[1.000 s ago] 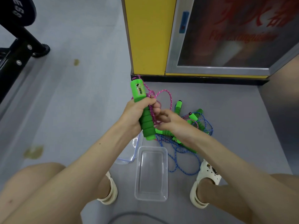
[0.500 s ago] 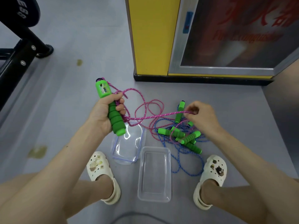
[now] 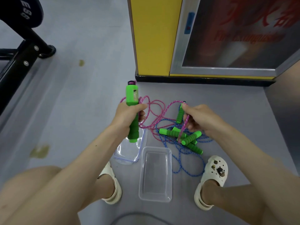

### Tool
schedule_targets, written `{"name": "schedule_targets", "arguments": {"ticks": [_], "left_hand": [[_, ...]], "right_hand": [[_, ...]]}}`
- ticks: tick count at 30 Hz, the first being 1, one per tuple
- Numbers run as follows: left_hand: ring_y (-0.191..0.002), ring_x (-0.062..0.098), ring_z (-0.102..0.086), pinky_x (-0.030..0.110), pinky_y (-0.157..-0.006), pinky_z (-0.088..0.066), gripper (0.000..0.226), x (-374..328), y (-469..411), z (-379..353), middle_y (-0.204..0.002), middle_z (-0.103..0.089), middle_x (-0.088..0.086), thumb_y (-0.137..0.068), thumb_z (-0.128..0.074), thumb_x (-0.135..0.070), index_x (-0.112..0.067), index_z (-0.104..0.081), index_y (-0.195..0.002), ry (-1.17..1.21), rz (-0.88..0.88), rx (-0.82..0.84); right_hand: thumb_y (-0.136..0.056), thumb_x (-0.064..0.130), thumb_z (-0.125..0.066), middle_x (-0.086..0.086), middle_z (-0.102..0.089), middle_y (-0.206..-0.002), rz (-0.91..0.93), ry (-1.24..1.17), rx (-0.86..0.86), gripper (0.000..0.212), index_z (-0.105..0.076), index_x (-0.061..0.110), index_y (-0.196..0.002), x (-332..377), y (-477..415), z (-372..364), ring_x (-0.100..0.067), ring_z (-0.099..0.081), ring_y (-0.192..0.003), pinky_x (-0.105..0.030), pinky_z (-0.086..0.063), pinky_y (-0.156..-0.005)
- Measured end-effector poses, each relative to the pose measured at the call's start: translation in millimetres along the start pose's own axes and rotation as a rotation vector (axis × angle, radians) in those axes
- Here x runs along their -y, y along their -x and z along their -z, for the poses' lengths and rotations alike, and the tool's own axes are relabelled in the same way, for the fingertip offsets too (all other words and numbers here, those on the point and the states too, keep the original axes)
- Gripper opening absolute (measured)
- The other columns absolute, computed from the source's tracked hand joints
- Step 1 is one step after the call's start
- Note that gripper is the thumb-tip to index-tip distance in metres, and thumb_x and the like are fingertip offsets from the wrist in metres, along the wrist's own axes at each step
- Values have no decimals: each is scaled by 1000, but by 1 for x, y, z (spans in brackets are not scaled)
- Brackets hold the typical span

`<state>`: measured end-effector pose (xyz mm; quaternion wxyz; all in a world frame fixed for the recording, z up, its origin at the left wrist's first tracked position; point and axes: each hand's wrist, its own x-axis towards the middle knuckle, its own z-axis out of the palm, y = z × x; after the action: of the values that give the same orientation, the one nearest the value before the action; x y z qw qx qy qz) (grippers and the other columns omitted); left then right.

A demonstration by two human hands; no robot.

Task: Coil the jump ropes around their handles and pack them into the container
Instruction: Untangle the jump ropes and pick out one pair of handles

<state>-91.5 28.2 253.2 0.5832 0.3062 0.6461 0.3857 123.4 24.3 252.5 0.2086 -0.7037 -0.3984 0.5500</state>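
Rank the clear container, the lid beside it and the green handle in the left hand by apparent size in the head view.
1. Clear container: largest.
2. Lid: smaller, though the green handle hides part.
3. Green handle: long but slim; held nearer the camera, so unsure.

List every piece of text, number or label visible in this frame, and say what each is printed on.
"Fire Extinguisher": red lettering on the cabinet door, blurred but legible.
Large red characters above it on the same door: too blurred to read.
"E98", roughly: white characters on the black weight plate, cut off and uncertain.
Blue label on the cabinet frame: too small to read.
Counter window on the green handle: unreadable.
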Motion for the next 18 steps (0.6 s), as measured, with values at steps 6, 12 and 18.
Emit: {"name": "schedule_targets", "arguments": {"ticks": [6,12,18], "left_hand": [[-69,17,-63,22,-62,-50,26,10,10,-37,-81,-68,12,-81,-72,-11,8,-63,-98,-150,-83,291],[-71,21,-63,24,-63,-53,28,15,17,-55,-87,-68,20,-77,-75,-2,10,-64,-101,-183,-76,351],[-41,12,-51,22,-46,-48,11,3,14,-56,-63,-62,11,-84,-62,4,-1,-59,-74,95,61,239]], "right_hand": [[-99,36,-44,-11,-66,-56,32,-192,196,42,-60,3,-80,8,8,-3,-17,-61,-46,-25,-53,-50],[-98,33,-46,-22,-71,-79,143,-199,272,44,-65,-6,-96,6,12,-4,-23,-70,-62,-24,-57,-57],[-99,22,-47,-9,-63,-55,127,-48,-55,36,-64,2,-73,-1,2,0,-14,-57,-44,-20,-47,-45]]}}
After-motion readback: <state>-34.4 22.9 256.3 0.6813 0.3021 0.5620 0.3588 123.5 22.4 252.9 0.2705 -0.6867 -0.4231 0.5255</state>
